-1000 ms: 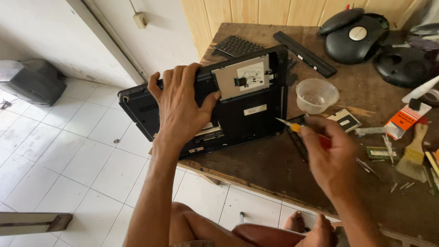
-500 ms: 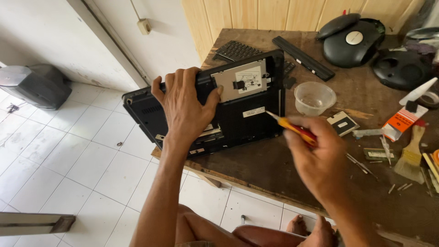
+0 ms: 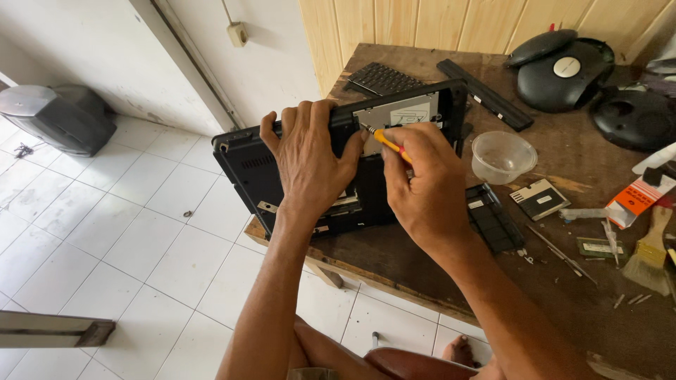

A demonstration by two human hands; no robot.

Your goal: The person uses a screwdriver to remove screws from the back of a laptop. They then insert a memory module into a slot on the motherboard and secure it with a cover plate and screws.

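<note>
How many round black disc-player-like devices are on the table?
2: one round black device with its lid raised at the far right of the wooden table, one closed beside it, partly cut off.
</note>
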